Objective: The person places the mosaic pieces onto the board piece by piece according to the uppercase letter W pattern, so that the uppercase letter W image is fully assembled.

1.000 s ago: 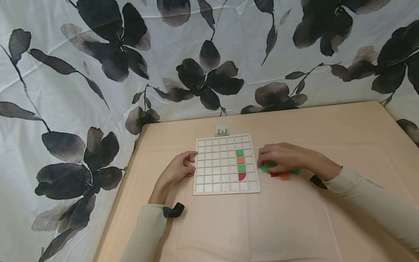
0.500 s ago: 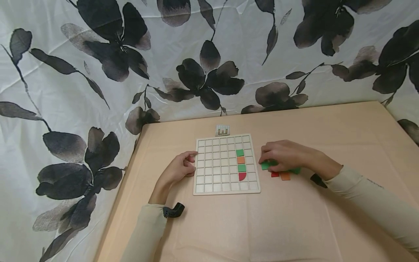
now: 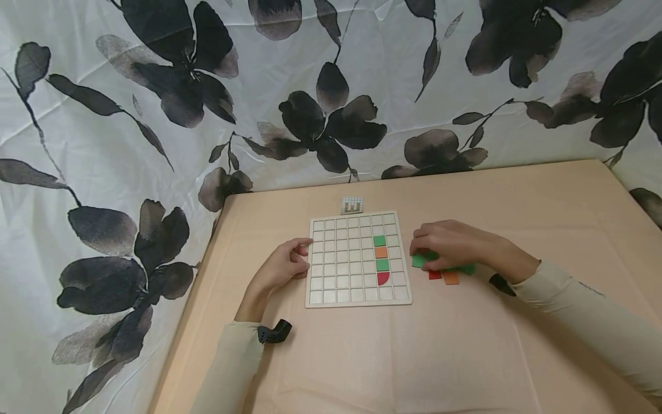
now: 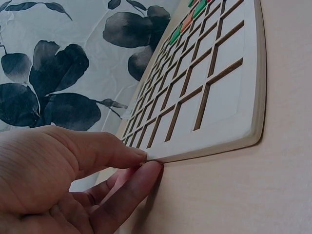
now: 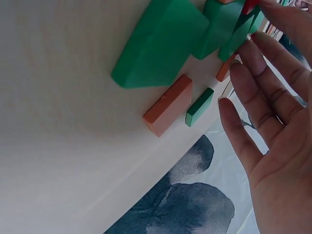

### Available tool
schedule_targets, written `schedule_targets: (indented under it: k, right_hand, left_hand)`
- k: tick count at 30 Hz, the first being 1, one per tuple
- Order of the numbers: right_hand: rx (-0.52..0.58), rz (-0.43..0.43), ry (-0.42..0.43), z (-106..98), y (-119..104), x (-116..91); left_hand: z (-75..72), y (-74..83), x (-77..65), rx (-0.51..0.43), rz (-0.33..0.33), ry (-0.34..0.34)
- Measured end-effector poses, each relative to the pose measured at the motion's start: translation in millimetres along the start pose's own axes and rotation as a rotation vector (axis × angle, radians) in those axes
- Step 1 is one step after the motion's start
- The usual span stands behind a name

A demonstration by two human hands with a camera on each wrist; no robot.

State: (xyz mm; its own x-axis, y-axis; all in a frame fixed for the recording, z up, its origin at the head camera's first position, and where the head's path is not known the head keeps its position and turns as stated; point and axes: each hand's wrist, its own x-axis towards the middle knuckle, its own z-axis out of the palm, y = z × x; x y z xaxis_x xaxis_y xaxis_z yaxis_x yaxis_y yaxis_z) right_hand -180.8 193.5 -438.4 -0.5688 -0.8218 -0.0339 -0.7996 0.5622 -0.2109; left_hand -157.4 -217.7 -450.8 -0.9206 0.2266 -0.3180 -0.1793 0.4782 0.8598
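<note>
My left hand [image 3: 279, 265] is at the left edge of a pale grid board [image 3: 341, 270]; thumb and finger pinch its rim in the left wrist view. A green square tile [image 3: 379, 241], an orange tile [image 3: 380, 252], another green tile [image 3: 382, 265] and a rounded red tile [image 3: 383, 279] form one column on the board. To its right, my right hand [image 3: 449, 244] reaches over a small pile of tiles, fingers fairly extended in the right wrist view. Its fingertips are among green tiles [image 5: 229, 36] and beside a red tile [image 5: 249, 6]. Some tiles are hidden under the hand.
A small patterned card [image 3: 352, 205] lies behind the board. Red [image 3: 435, 275], orange [image 3: 451, 278] and green tiles [image 3: 468, 269] show around the right hand. The wooden table [image 3: 351, 356] ends at the back against a floral cloth [image 3: 248, 75].
The right hand has shifted slightly to the right over the tile pile. My left hand stays at the board's edge, and the column of tiles on the board is the same.
</note>
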Motion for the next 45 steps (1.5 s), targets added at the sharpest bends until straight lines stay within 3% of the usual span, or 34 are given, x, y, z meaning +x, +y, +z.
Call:
schedule_targets:
  k: [8,33,45]
  right_hand:
    - [0.039,0.031,-0.044,0,1,3]
    - [0.055,0.051,-0.018,-6,-1,4]
    - [0.084,-0.030,0.017,-13,0,9]
  left_hand:
    - [-0.6,-3.0,1.7,-0.002,0.000,-0.012]
    - [-1.8,-4.5,2.3,-0.003,0.014,-0.016]
    - [-1.0,-2.1,2.1,0.007,0.008,-0.010]
